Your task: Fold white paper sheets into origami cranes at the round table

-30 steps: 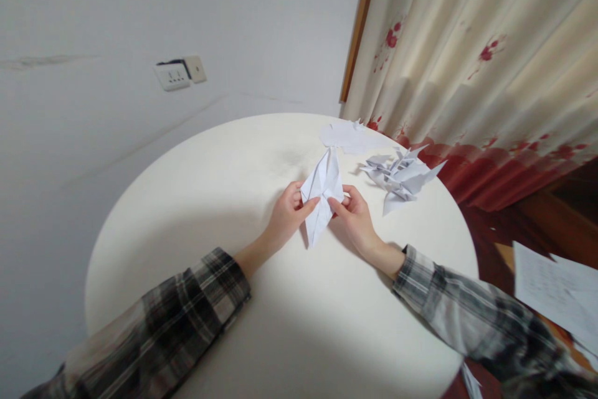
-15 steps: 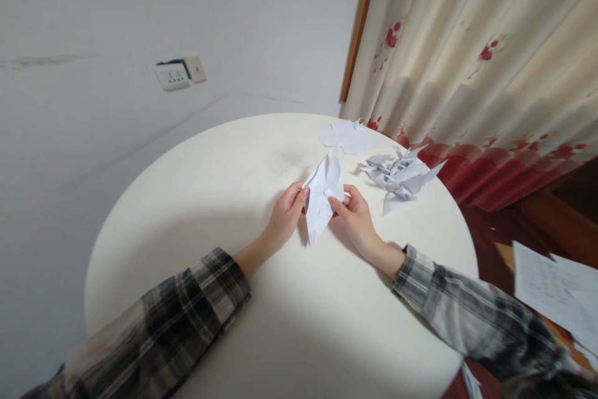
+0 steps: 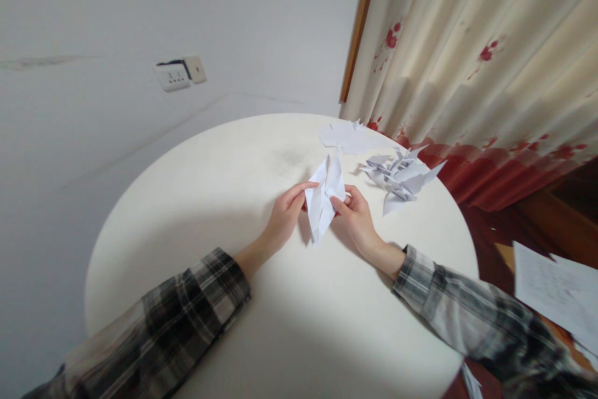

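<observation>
A piece of white folded paper (image 3: 327,200), long and diamond-shaped with a split upper point, is held up a little above the round white table (image 3: 187,249). On its left edge is my left hand (image 3: 284,212), with a finger lying across the front of the paper and the thumb beside the edge. My right hand (image 3: 357,215) pinches the right edge, thumb in front and fingers behind. The fingertips behind the paper are partly hidden.
Several folded paper pieces (image 3: 404,175) lie in a heap at the table's right. Flat paper (image 3: 350,137) rests at the far edge. A floral curtain (image 3: 467,75) hangs behind, and written sheets (image 3: 551,287) lie off to the right. The wall carries a socket (image 3: 172,77).
A finger of my left hand has come forward over the paper's left front. The paper has shifted slightly right, while my right hand stays almost still.
</observation>
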`<state>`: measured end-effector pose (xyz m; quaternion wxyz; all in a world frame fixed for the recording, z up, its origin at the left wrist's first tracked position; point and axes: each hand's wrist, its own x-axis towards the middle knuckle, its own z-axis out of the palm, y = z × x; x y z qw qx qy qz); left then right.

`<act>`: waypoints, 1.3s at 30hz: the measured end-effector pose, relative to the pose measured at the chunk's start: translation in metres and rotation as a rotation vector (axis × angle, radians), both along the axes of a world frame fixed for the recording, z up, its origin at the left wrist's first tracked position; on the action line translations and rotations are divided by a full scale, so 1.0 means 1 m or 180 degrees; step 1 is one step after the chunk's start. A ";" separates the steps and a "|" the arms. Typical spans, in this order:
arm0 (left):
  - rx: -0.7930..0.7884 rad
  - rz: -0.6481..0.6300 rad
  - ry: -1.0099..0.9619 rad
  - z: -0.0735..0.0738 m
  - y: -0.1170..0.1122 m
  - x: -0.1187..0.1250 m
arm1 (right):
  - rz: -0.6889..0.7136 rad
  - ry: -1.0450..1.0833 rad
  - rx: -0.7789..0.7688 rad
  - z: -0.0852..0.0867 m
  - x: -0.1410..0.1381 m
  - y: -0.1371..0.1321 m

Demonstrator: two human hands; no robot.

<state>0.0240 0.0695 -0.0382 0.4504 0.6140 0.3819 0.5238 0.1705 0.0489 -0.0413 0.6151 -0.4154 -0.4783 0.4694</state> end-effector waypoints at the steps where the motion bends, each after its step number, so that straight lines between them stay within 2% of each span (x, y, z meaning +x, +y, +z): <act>1: -0.0011 -0.0029 -0.0044 0.000 0.000 0.000 | 0.0006 -0.0006 0.0018 0.000 0.000 0.000; 7: 0.0017 -0.0020 -0.0011 -0.003 0.002 0.002 | 0.0077 -0.0084 0.0048 -0.002 0.000 0.000; 13: -0.0195 -0.0217 -0.0196 -0.009 0.004 0.004 | 0.0163 -0.0009 -0.0039 -0.001 -0.001 -0.001; 18: -0.0174 -0.0154 -0.0252 -0.007 0.003 0.004 | 0.0005 0.0058 0.0135 0.000 0.000 -0.001; 24: -0.0226 -0.0285 -0.0302 -0.008 0.004 0.003 | -0.0212 -0.0419 0.0414 -0.001 0.004 0.000; 28: -0.0156 -0.0284 -0.0279 -0.008 0.004 0.003 | -0.0112 -0.0599 0.0286 -0.005 0.006 0.002; 34: -0.0089 -0.0235 -0.0215 -0.005 0.001 0.004 | 0.0081 -0.0391 0.0100 -0.004 0.002 0.000; 39: 0.0036 -0.0254 -0.0035 -0.007 0.001 0.002 | 0.0061 -0.0346 0.0105 -0.004 0.002 -0.001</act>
